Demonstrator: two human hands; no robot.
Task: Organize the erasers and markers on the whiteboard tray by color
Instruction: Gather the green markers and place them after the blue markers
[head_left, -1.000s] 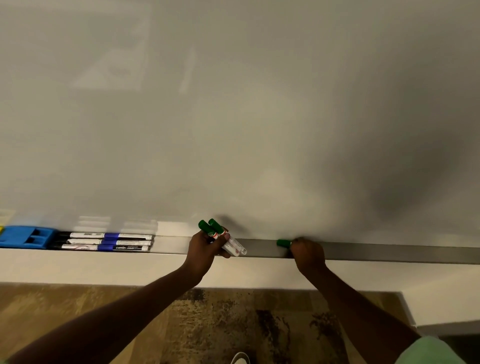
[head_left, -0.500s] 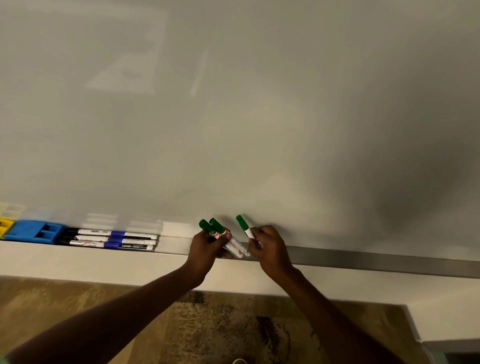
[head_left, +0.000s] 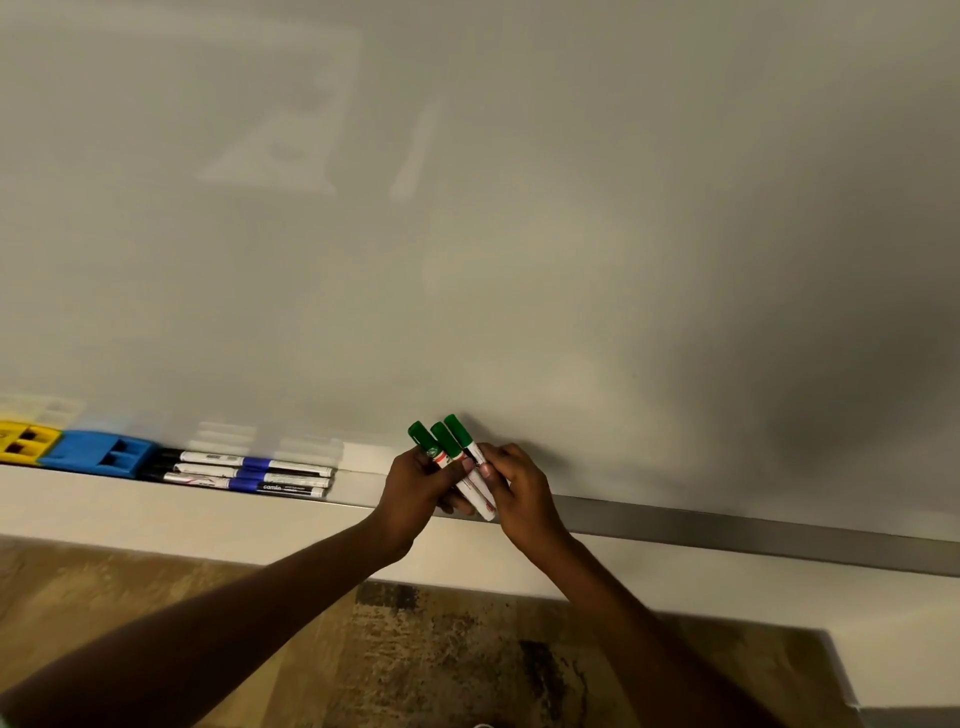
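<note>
Three green-capped markers (head_left: 451, 446) stand bunched together above the whiteboard tray (head_left: 727, 525), caps pointing up and left. My left hand (head_left: 415, 483) is shut around their white barrels from the left. My right hand (head_left: 514, 486) pinches the rightmost green marker against the bunch from the right. Further left on the tray lie three blue-banded markers (head_left: 249, 474) side by side, then a blue eraser (head_left: 98, 453) and a yellow eraser (head_left: 23, 440) at the frame's left edge.
The whiteboard (head_left: 519, 234) fills the upper view. The metal tray runs bare to the right of my hands. A white ledge (head_left: 156, 519) runs below the tray, with patterned brown floor (head_left: 415, 649) underneath.
My right hand picked a green marker off the tray to the right and carried it left, joining it to the two green markers in my left hand. The view shifted left, showing the yellow eraser.
</note>
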